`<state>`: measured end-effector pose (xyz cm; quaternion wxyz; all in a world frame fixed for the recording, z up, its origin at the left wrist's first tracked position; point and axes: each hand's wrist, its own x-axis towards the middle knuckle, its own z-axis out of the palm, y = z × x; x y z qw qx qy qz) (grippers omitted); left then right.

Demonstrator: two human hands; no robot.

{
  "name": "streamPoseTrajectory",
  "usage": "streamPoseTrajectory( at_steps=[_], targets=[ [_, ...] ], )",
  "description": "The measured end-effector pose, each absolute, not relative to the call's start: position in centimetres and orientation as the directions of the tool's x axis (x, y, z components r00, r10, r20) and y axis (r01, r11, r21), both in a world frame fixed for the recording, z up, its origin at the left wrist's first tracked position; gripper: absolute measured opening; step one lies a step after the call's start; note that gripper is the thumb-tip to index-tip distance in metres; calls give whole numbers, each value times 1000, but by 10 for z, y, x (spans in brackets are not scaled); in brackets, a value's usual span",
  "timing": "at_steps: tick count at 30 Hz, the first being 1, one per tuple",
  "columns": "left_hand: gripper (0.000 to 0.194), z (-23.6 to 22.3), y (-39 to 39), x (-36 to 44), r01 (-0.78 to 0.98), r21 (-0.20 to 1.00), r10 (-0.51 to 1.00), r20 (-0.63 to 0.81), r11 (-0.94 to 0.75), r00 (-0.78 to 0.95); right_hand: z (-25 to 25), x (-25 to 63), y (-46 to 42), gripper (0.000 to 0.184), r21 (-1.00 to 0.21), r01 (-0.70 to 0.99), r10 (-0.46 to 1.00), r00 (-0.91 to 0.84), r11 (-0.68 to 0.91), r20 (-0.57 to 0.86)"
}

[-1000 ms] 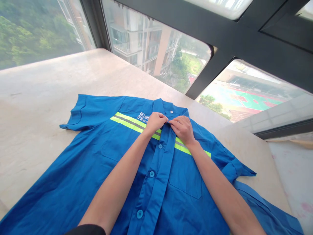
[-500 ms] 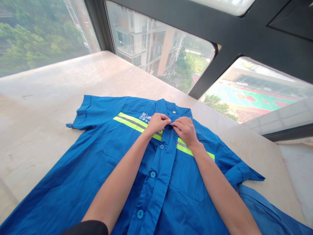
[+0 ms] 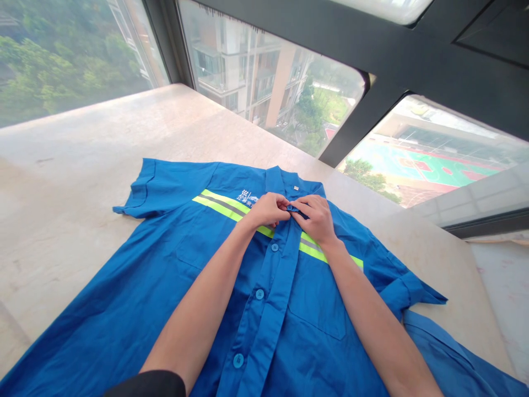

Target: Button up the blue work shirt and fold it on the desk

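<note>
A blue short-sleeved work shirt (image 3: 157, 286) lies front up, with yellow and grey reflective bands across its chest. Near the collar (image 3: 274, 180), my left hand (image 3: 269, 212) pinches the top of the front placket. My right hand (image 3: 316, 218) grips the same fabric from the other side, fingertips almost touching those of the left. A small blue button (image 3: 290, 208) shows between the fingers; whether it passes through a hole is hidden. Lower down the front, blue buttons (image 3: 259, 294) show beside the loose placket edge.
Beneath the shirt is a pale marble-like sill (image 3: 82, 149), bordered by dark window frames (image 3: 397, 60). Another piece of blue cloth (image 3: 446, 353) lies at the lower right, partly next to the shirt. Buildings and trees show through the glass.
My fingertips have shifted slightly at the top of the placket, and the button now shows between them. The shirt lies as before.
</note>
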<state>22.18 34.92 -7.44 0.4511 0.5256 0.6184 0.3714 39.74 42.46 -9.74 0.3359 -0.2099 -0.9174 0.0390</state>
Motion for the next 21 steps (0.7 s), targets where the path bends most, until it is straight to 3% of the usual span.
streamPoseTrajectory(
  at_steps=[9,15,21],
  targets=[
    [28,-86,353,229,628,777,987,63,43,-145,-97,398,432,10,-431,286,499,-673,856,545],
    [30,-87,354,231,655,754,982,78,54,-171,-102,400,439,9,-540,221,521,-689,812,503],
    [30,-82,353,232,605,790,982,20,101,-189,-102,401,439,11,-539,252,537,-697,804,475]
  ],
)
